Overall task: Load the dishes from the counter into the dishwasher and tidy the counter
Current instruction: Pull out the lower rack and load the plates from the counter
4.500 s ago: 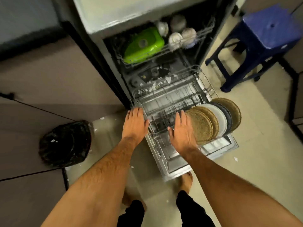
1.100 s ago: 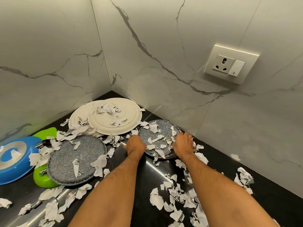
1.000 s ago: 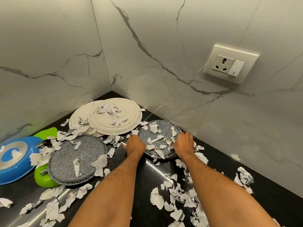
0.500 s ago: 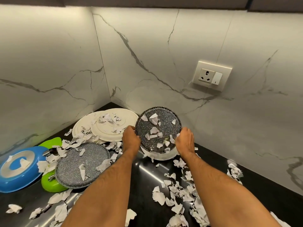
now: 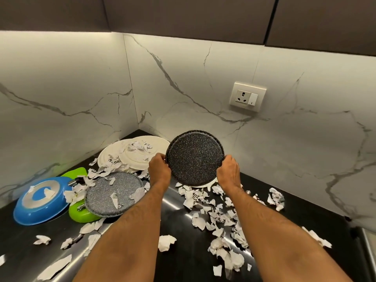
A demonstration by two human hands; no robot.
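Much torn paper [image 5: 215, 216] on black counter [image 5: 183, 261]

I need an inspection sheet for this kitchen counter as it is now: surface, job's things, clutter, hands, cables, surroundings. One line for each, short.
Surface: black glossy counter, littered.
Job's things: dark speckled plate lifted and tilted, its face bare of scraps; white plate beneath it on the counter; grey speckled plate; two cream plates overlapping in the corner; blue dish; green dish.
Clutter: torn paper scraps across the counter and on several dishes.
Hands: left hand and right hand grip opposite edges of the dark plate.
Cables: nothing seen.
Surroundings: marble wall, socket with switch, dark cabinets above.
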